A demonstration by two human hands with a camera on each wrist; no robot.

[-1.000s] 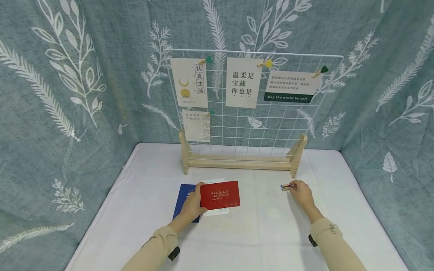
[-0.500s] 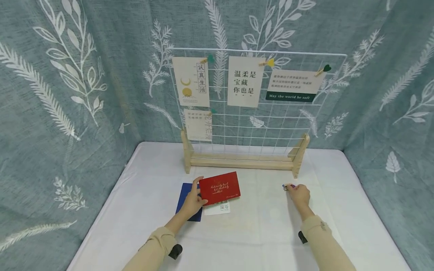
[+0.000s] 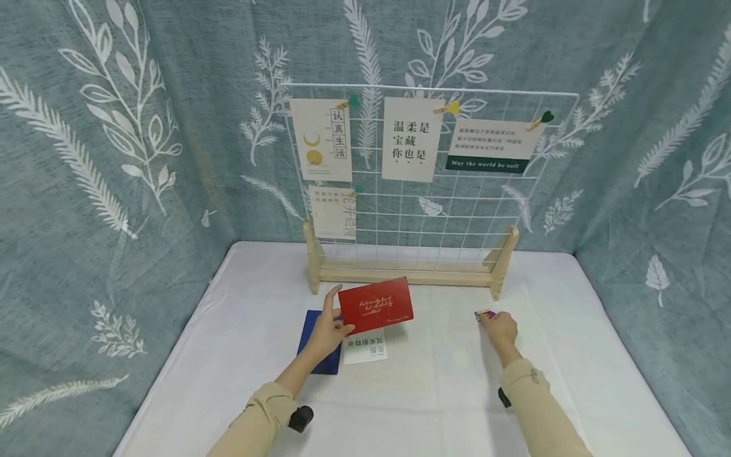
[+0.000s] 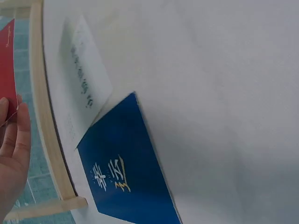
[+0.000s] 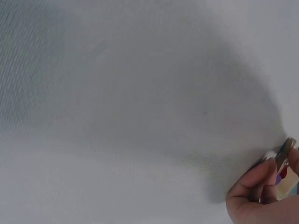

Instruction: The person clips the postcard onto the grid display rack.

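Above a white card (image 3: 365, 350) that lies on the table (image 3: 434, 393), a red card (image 3: 375, 305) with pale script is held up clear of the cloth, its right end higher than its left. The left hand (image 3: 327, 330) grips it by the left end: the thumb lies over the lower corner of the printed face, while the index finger reaches up by the left edge, so that these two are spread well apart. Beside the white card lies a blue card (image 4: 126, 154), partly behind the left forearm in the head view, its edge meeting the white one.

Well to the right, low over the cloth, the right hand (image 3: 500, 331) pinches a small wooden clip (image 5: 284, 151) between thumb and fingers, the gap between them narrow. Bits of purple and red show beside the clip; how many pieces are gathered there cannot be told.

Behind both hands stands a white wire grid (image 3: 434, 219) on a wooden base (image 3: 405, 275). Four printed cards (image 3: 411, 139) are clipped to it, three along the top and one below the leftmost.
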